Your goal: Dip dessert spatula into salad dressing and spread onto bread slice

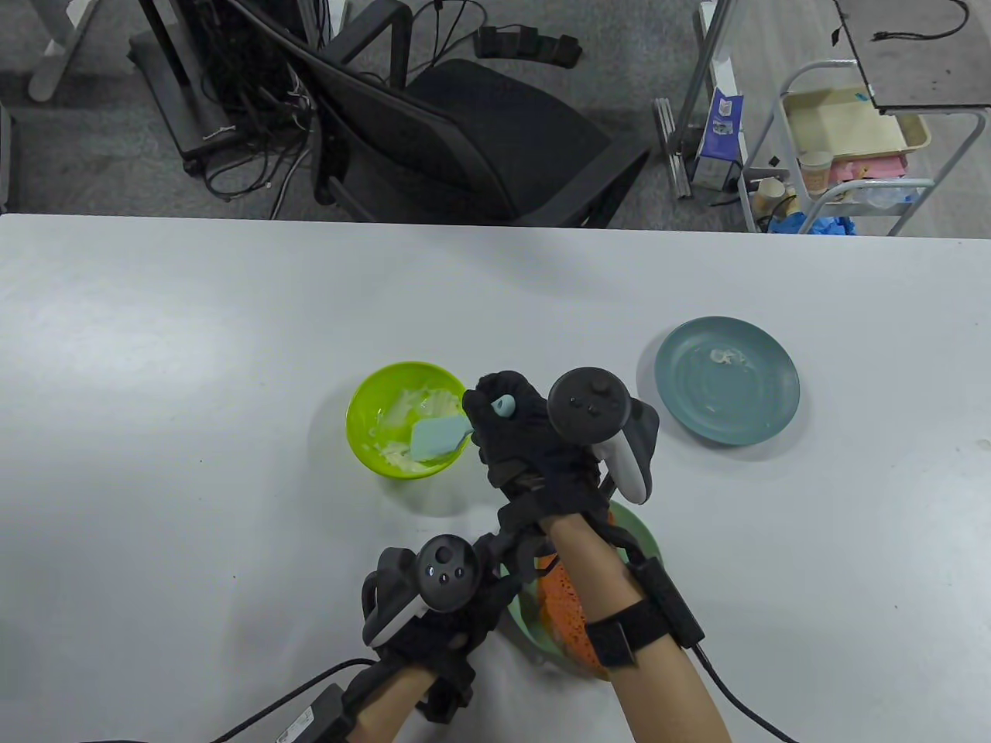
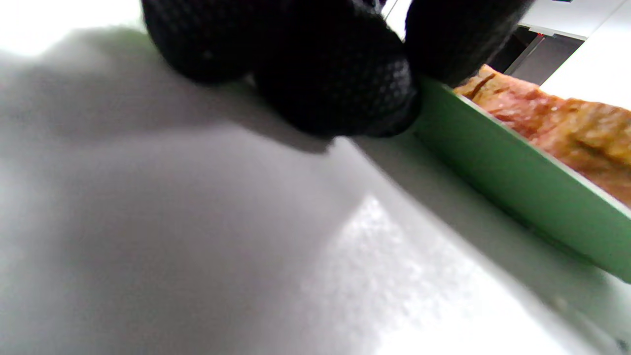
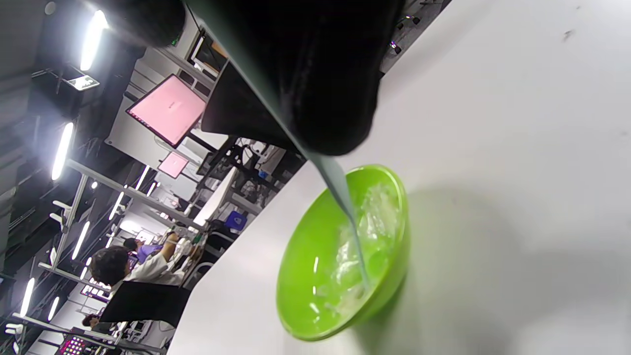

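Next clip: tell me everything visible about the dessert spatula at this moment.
The dessert spatula is pale blue, looks like soft silicone, with a flat, roughly rectangular blade and a rounded handle end poking out above the fist. The right hand grips its handle. The blade angles down into the lime-green bowl, among the white salad dressing; the right wrist view shows it edge-on, tip near the bowl's bottom.

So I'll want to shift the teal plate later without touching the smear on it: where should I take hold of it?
Probably the near rim of the teal plate, coming from the person's side. It lies flat and shallow, so only the raised edge offers a pinch, and the whitish smear sits toward the far side, away from there.
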Action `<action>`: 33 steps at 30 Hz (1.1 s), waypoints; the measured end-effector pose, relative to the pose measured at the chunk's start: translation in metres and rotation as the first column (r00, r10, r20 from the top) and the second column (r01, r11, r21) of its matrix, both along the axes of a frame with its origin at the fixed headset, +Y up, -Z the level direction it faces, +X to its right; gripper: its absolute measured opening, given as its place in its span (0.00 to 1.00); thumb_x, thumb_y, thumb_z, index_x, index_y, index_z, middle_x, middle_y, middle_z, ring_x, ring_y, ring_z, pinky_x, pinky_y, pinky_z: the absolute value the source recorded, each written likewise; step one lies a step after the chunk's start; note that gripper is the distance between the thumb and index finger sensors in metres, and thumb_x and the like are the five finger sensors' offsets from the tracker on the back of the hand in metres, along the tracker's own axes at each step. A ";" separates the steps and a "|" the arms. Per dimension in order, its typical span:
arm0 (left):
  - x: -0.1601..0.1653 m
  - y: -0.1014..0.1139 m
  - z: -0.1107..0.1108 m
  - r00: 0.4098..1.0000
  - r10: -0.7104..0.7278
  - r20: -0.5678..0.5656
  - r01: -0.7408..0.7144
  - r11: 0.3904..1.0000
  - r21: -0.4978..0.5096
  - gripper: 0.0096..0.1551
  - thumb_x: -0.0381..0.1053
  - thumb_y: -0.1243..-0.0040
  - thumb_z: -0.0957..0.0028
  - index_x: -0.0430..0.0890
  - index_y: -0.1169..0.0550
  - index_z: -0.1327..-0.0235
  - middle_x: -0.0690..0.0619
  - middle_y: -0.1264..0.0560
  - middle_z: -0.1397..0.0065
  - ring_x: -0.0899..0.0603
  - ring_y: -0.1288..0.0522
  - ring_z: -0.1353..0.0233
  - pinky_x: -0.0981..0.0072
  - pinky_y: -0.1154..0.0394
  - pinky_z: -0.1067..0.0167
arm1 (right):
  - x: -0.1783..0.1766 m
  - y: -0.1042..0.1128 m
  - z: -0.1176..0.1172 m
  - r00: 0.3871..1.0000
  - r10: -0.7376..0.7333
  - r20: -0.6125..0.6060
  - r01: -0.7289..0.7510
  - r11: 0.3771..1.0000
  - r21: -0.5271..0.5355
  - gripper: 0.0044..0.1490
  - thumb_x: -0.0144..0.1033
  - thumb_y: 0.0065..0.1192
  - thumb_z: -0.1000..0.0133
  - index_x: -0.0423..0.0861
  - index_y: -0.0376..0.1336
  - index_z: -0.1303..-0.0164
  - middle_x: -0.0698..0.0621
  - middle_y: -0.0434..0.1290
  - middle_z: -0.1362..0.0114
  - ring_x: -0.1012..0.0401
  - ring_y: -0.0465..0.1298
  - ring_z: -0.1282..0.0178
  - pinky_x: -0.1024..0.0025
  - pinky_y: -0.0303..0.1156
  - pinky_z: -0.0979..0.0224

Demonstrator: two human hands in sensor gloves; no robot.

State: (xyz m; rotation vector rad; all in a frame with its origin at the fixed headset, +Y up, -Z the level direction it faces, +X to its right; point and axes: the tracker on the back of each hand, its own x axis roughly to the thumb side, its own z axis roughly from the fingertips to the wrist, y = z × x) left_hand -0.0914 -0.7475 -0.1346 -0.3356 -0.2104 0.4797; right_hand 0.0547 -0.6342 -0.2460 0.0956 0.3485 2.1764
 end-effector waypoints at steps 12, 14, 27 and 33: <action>0.000 0.000 0.000 1.000 0.000 0.000 0.000 1.000 0.000 0.38 0.61 0.37 0.41 0.40 0.30 0.27 0.60 0.17 0.49 0.58 0.14 0.60 0.68 0.17 0.61 | 0.013 0.018 -0.002 0.997 0.061 0.043 -0.063 0.997 0.050 0.29 0.62 0.49 0.37 0.59 0.53 0.30 0.51 0.63 0.23 0.54 0.79 0.34 0.72 0.84 0.31; 0.000 0.000 0.000 1.000 0.000 0.000 0.000 1.000 0.000 0.38 0.61 0.37 0.41 0.40 0.30 0.27 0.60 0.17 0.49 0.58 0.14 0.60 0.68 0.17 0.61 | 0.016 0.021 -0.001 0.997 0.050 0.057 -0.053 0.997 0.062 0.29 0.61 0.50 0.37 0.58 0.53 0.30 0.50 0.63 0.24 0.54 0.79 0.34 0.71 0.84 0.32; 0.000 0.000 0.000 1.000 0.001 -0.001 -0.001 1.000 -0.001 0.38 0.61 0.37 0.41 0.40 0.30 0.27 0.60 0.17 0.49 0.58 0.14 0.60 0.69 0.17 0.61 | 0.078 0.017 0.018 0.917 -0.370 0.150 0.331 0.914 0.234 0.29 0.55 0.57 0.41 0.51 0.59 0.35 0.43 0.67 0.30 0.46 0.81 0.43 0.63 0.85 0.42; 0.000 0.000 0.000 1.000 0.001 -0.005 -0.001 1.000 -0.003 0.37 0.62 0.37 0.41 0.40 0.30 0.27 0.60 0.17 0.49 0.59 0.14 0.60 0.69 0.17 0.61 | 0.132 0.010 0.041 0.795 -0.574 0.197 0.491 0.799 0.348 0.29 0.51 0.59 0.43 0.46 0.63 0.39 0.38 0.70 0.34 0.41 0.81 0.49 0.57 0.84 0.49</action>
